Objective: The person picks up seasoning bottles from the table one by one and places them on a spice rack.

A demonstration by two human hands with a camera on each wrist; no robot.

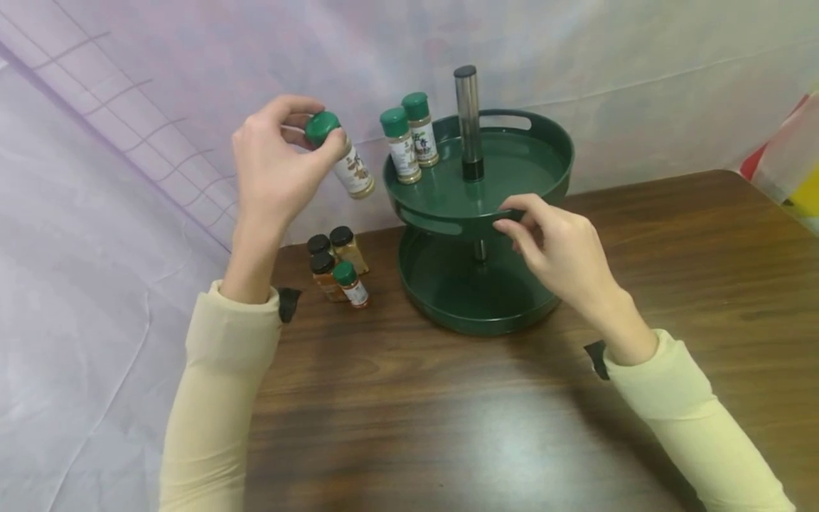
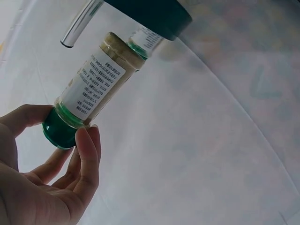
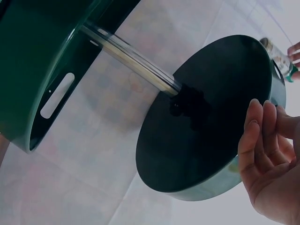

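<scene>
My left hand (image 1: 271, 160) pinches a spice jar (image 1: 353, 171) by its green cap, tilted in the air left of the two-tier turntable rack (image 1: 521, 160). The left wrist view shows the jar's white printed label and pale brown powder (image 2: 96, 84). With thumb and fingertips my right hand (image 1: 569, 249) grips the front rim of the rack's upper tier. On that tier stand two green-capped spice jars, one in front (image 1: 404, 153) and one behind (image 1: 424, 139), at the left of the steel post (image 1: 470, 117).
Left of the rack, several spice jars stand grouped on the wooden table (image 1: 409, 398): black-capped ones (image 1: 348, 249) and a smaller green-capped one (image 1: 354, 290). The lower tier (image 1: 441, 277) sits on the table. A pale curtain (image 1: 307, 43) hangs close behind.
</scene>
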